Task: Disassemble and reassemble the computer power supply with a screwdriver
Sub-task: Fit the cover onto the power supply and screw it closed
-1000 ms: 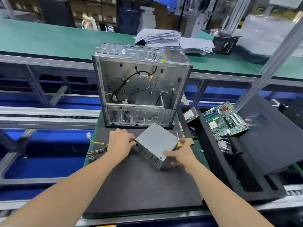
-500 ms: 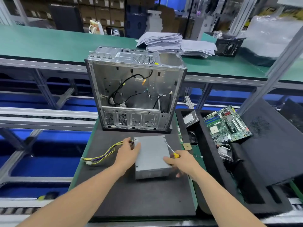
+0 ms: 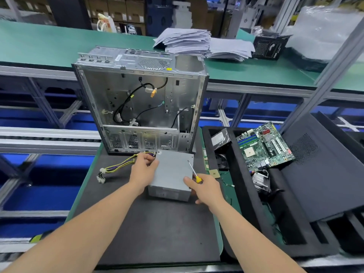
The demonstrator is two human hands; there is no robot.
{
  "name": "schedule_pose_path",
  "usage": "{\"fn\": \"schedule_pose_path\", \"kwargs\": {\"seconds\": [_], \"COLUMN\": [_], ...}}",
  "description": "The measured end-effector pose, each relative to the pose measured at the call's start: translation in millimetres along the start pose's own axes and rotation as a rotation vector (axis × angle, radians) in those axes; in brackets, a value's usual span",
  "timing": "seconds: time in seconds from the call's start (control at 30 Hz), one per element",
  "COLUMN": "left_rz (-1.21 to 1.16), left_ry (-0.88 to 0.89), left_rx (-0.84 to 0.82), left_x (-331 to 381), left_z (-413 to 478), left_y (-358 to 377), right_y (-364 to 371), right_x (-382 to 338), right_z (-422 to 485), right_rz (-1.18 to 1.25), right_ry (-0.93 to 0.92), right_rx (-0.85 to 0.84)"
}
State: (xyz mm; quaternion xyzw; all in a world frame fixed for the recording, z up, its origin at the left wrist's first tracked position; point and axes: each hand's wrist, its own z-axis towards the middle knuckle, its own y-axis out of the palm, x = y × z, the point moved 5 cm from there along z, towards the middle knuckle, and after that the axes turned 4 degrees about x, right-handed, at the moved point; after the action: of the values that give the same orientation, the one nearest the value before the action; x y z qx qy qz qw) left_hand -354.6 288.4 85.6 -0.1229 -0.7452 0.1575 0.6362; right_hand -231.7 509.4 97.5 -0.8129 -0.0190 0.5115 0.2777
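Head view: the power supply point(image 3: 173, 172) lies flat on the black mat point(image 3: 157, 233), before the open case point(image 3: 137, 99). Our left hand point(image 3: 144, 171) grips its left edge; our right hand point(image 3: 205, 188) clasps the screwdriver point(image 3: 194, 172). We judge it heavy and rigid: hold the sides.

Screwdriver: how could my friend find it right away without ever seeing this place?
Find the big open metal computer case standing on the black mat; the grey power supply lies in front of it. The right hand at its near right corner holds the screwdriver, the only thing there with a yellow handle and thin shaft.
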Motion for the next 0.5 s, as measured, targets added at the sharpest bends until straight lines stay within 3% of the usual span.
{"fn": "schedule_pose_path", "kwargs": {"seconds": [0.2,0.3,0.37,0.5], "left_rz": [-0.006,0.087,0.149,0.151], "left_ry": [-0.027,0.046,0.129,0.223], "left_rx": [0.067,0.13,0.123,0.139], "left_x": [6,16,25,34], "left_z": [-2,-13,-27,-58], "left_y": [2,3,5,-5], "right_y": [-8,-14,-12,18], "right_x": [-8,-14,-22,-36], "right_z": [8,-1,-9,-25], "right_rz": [-0.007,-0.188,-0.144,0.171], "right_ry": [-0.053,-0.162,-0.266,-0.212], "right_rx": [0.035,0.203,0.26,0.025]}}
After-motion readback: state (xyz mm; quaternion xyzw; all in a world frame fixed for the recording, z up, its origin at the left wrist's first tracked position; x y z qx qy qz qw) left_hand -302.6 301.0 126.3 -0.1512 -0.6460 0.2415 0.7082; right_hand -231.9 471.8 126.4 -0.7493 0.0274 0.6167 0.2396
